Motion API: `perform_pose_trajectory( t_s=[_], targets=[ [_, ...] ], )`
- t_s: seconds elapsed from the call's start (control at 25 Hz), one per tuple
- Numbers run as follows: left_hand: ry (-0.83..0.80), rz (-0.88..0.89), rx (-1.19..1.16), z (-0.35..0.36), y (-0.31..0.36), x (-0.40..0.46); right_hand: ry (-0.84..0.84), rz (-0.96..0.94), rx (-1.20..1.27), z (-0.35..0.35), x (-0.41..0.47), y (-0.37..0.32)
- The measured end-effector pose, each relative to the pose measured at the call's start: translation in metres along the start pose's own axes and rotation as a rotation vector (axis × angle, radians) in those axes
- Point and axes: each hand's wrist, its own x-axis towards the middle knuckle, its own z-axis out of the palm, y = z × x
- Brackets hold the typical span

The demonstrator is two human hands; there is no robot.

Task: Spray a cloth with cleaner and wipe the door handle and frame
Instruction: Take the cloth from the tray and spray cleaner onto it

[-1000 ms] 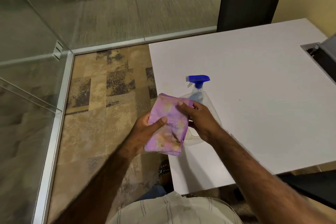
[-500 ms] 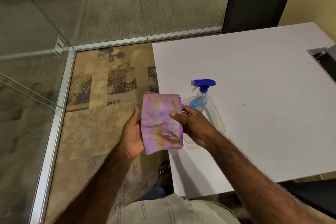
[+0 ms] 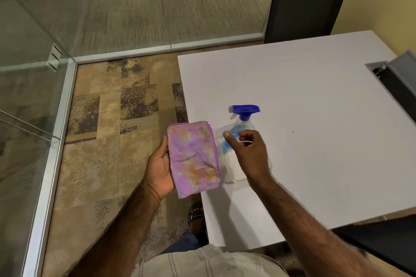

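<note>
A folded purple cloth [image 3: 193, 157] with orange stains lies flat on the palm of my left hand [image 3: 158, 168], held over the table's left edge. A clear spray bottle [image 3: 236, 132] with a blue trigger head stands on the white table [image 3: 315, 119] just right of the cloth. My right hand [image 3: 247, 153] hovers in front of the bottle's body, fingers loosely curled, holding nothing and apart from the cloth. The lower part of the bottle is partly hidden behind that hand.
Glass partition walls with aluminium frames [image 3: 51, 141] run along the left and the back. A black chair [image 3: 308, 2] stands behind the table. A cable hatch [image 3: 391, 78] is open at the table's right. Patterned carpet [image 3: 108, 130] covers the floor; my sandalled foot [image 3: 197, 216] shows below.
My right hand has let go of the cloth and moved right, in front of the bottle. The cloth now rests flat on my left palm alone.
</note>
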Motion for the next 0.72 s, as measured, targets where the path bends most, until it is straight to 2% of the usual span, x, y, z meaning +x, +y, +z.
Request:
perform_pose_trajectory(
  t_s=[0.08,0.16,0.44,0.6,0.72],
  targets=[
    [0.029,0.032,0.001,-0.002,0.007,0.004,0.109,-0.037,-0.018,-0.013,0.014,0.003],
    [0.038,0.061,0.006,-0.002,0.013,0.005,0.093,-0.089,-0.061,-0.024,0.033,0.0],
    [0.11,0.138,0.081,0.0,0.018,0.007,-0.417,-0.163,-0.251,-0.024,0.091,-0.04],
    [0.143,0.145,0.117,0.001,0.023,0.007,-0.492,-0.222,-0.22,-0.015,0.1,-0.041],
    [0.151,0.161,0.123,-0.002,0.026,0.003,-0.516,-0.196,-0.179,-0.01,0.1,-0.037]
  ],
)
